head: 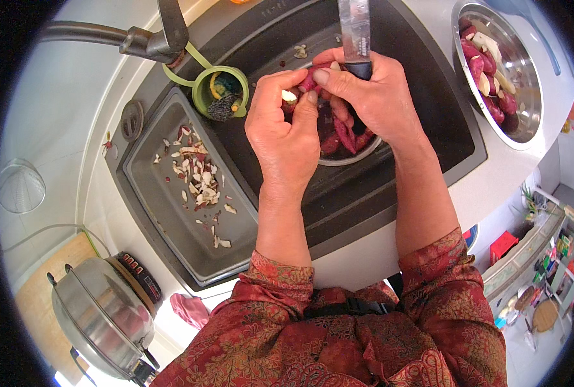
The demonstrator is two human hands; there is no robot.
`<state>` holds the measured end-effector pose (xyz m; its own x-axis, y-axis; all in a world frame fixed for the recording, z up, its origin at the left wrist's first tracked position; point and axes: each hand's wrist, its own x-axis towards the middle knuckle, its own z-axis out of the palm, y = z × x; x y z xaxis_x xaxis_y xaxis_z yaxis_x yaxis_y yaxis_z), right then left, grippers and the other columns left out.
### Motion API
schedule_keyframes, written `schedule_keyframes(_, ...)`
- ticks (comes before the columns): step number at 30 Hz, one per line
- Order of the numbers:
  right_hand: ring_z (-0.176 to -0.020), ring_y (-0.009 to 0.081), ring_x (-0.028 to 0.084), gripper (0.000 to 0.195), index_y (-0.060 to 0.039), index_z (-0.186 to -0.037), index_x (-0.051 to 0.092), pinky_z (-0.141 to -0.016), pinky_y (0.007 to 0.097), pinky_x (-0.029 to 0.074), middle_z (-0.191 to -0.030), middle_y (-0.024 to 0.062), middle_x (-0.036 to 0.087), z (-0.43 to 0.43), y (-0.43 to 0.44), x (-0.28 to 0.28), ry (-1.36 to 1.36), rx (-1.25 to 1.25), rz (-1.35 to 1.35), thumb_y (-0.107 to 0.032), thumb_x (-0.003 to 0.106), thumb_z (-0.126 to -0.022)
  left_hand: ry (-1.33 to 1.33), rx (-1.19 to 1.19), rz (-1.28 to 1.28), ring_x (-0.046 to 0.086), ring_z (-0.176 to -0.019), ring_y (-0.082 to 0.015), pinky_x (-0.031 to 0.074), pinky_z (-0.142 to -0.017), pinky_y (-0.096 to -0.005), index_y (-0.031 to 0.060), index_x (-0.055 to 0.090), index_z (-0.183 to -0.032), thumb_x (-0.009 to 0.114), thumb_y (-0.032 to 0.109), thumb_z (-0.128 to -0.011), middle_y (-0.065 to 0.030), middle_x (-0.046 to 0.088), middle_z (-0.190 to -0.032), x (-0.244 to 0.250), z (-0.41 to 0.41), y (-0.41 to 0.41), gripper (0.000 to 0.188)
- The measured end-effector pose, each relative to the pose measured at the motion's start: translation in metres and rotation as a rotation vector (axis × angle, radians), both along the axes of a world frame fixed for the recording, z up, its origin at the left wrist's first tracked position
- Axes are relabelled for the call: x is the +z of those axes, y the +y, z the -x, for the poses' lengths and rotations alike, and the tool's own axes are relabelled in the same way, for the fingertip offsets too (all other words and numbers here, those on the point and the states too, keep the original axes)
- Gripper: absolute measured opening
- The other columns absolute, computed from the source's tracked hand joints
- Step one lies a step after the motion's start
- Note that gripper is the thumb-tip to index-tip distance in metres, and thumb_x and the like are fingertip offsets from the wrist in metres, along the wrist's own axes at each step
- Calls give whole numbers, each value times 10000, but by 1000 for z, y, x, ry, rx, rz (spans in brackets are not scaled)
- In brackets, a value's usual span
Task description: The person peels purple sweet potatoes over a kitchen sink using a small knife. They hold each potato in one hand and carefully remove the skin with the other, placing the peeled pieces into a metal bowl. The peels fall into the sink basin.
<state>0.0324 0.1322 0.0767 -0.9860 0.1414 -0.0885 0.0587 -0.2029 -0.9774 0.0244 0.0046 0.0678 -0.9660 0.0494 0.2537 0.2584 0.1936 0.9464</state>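
My left hand [284,128] is closed round a red-skinned sweet potato [289,100] whose pale cut end shows. My right hand [376,94] grips the dark handle [359,70] of a knife, its blade [354,29] pointing away from me. The fingertips and thumbs of both hands meet at a piece of red skin or root [309,80]; which hand bears its weight I cannot tell. Below them, in the sink, stands a round bowl [345,161] with several red sweet potatoes [345,133], partly hidden by my hands.
Pale and red peelings [202,181] lie in a grey tray [156,213] at the left. A green holder [200,94] with scrubbers stands beside the faucet [156,43]. At the right, a steel bowl [533,96] holds partly peeled sweet potatoes. A lidded steel pot [103,314] stands lower left.
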Motion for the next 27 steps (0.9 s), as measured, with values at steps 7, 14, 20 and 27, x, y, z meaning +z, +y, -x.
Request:
schedule_keyframes(7, -448, 57, 476, 143, 5, -834, 633, -392, 207, 370, -575, 15, 563, -1, 2, 2, -50, -83, 31, -137, 638, -825, -93, -70, -76, 547, -717, -76, 471, -640, -205, -9, 595, -992, 625, -56, -783, -43, 608, -846, 7, -2, 0, 217)
schedule_keyframes(14, -494, 86, 554, 162, 29, -927, 619, -456, 231, 434, -593, 48, 594, -3, -6, -7, 84, -18, -76, -98, 568, -841, -164, 5, 95, 521, -634, -59, 446, -568, -207, -21, 614, -1001, 654, 18, -793, -42, 619, -764, 11, -2, 0, 215)
schedule_keyframes(20, -508, 105, 584, 175, 36, -953, 606, -481, 242, 457, -601, 67, 606, -2, -6, -10, 107, 31, -20, -82, 542, -840, -173, 17, 81, 506, -610, -62, 441, -557, -221, -23, 617, -964, 652, 20, -794, -37, 611, -725, 18, -2, 0, 179)
schedule_keyframes(27, -551, 108, 573, 147, 20, -830, 615, -522, 278, 457, -630, 34, 605, -3, -6, -8, 150, -49, -245, -124, 586, -829, -96, -39, 84, 524, -676, -52, 453, -617, -206, 9, 652, -977, 664, 25, -795, 7, 617, -767, 7, 1, -6, 183)
